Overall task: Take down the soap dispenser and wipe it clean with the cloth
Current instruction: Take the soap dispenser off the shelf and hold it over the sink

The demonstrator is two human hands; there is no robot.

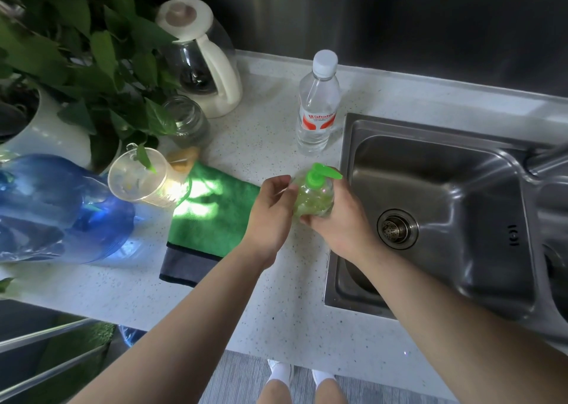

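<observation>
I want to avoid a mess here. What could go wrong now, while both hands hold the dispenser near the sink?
1. The dispenser is held above the counter edge beside the sink; if it slips, it may drop into the basin.
2. The pump is exposed; squeezing or pressing it could squirt soap.
3. The cloth lies on the counter, so one hand must let go to fetch it.

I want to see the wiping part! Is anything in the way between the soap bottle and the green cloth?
Nothing visible is. Both hands hold the soap dispenser above the countertop, right hand underneath, left hand at its side. The green cloth lies flat just left of the left hand, with bare counter between.
</observation>
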